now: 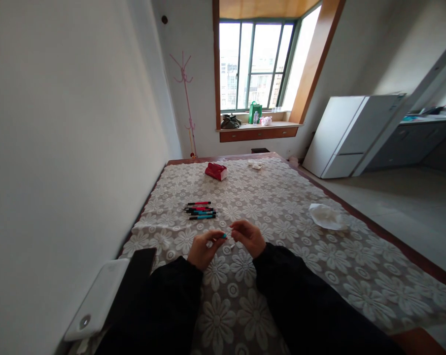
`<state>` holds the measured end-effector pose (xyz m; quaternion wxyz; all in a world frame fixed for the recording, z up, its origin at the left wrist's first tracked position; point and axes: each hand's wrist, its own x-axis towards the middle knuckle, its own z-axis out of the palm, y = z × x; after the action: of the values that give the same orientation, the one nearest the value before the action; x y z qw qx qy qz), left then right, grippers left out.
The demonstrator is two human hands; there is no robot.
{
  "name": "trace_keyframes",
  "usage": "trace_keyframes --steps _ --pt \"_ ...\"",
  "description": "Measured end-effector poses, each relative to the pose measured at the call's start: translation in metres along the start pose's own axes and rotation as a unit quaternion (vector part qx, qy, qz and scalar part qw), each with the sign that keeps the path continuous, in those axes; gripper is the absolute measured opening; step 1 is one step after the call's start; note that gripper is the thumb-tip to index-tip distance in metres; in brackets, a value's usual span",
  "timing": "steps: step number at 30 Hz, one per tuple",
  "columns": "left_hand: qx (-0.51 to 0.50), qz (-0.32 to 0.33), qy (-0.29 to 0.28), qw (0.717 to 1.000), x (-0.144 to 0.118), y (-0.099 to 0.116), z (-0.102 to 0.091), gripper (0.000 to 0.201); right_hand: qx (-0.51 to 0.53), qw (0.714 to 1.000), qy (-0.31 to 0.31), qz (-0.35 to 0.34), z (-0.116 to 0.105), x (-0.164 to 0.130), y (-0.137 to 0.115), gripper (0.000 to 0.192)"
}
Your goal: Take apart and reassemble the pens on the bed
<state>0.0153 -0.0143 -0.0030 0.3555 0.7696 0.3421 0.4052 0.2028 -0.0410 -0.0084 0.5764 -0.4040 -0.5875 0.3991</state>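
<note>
My left hand pinches a small teal piece between thumb and fingertips, above the flower-patterned tablecloth. Close by on the right, my right hand has its fingers curled together facing the teal piece. What they hold, if anything, is too small to make out. A tiny white bit shows just below the right fingertips. Beyond my left hand lies a loose group of pens, black with red or teal barrels, side by side on the cloth.
A red tissue pack and a crumpled white tissue lie toward the far edge. To the right is a white plastic bag. A white device and a dark flat object sit at the left by the wall.
</note>
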Motion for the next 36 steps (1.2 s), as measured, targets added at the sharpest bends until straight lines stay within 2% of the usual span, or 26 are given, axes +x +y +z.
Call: trace_keyframes --steps 4,8,11,16,22,26,28,31,34,36 --pt "-0.033 -0.020 -0.033 0.999 -0.001 -0.001 0.000 0.019 0.028 0.999 0.008 0.020 -0.001 0.001 0.004 0.024" --pt "-0.158 -0.084 -0.074 0.981 -0.002 -0.006 0.002 0.029 0.021 1.000 0.006 0.015 -0.001 -0.001 0.001 0.024" --pt "-0.220 -0.108 -0.100 0.964 -0.002 -0.008 0.002 0.034 0.007 1.000 0.016 0.010 0.000 -0.001 -0.001 0.025" --pt "-0.218 -0.112 -0.108 0.963 -0.003 -0.006 0.002 0.033 0.028 0.999 -0.013 0.029 0.001 0.002 0.001 0.029" --pt "-0.189 -0.089 -0.078 0.975 -0.002 -0.005 0.001 0.030 0.023 0.999 0.014 0.025 0.001 -0.001 0.004 0.027" --pt "-0.189 -0.090 -0.075 0.975 -0.002 -0.006 0.001 0.032 0.025 0.999 -0.014 0.019 0.001 -0.003 0.006 0.025" --pt "-0.179 -0.081 -0.067 0.978 -0.002 -0.008 0.001 0.031 -0.011 0.999 -0.035 0.007 0.000 -0.002 0.005 0.021" --pt "-0.159 -0.062 -0.041 0.985 -0.001 -0.009 0.001 0.028 -0.148 0.985 -0.076 -0.038 -0.006 0.001 0.003 0.015" --pt "-0.131 -0.051 0.014 0.990 -0.001 -0.010 0.000 0.026 -0.299 0.940 -0.138 -0.086 -0.015 0.004 0.004 0.024" --pt "-0.096 -0.046 0.054 0.993 -0.001 -0.009 -0.001 0.025 -0.360 0.909 -0.180 -0.105 -0.020 0.005 0.007 0.021"
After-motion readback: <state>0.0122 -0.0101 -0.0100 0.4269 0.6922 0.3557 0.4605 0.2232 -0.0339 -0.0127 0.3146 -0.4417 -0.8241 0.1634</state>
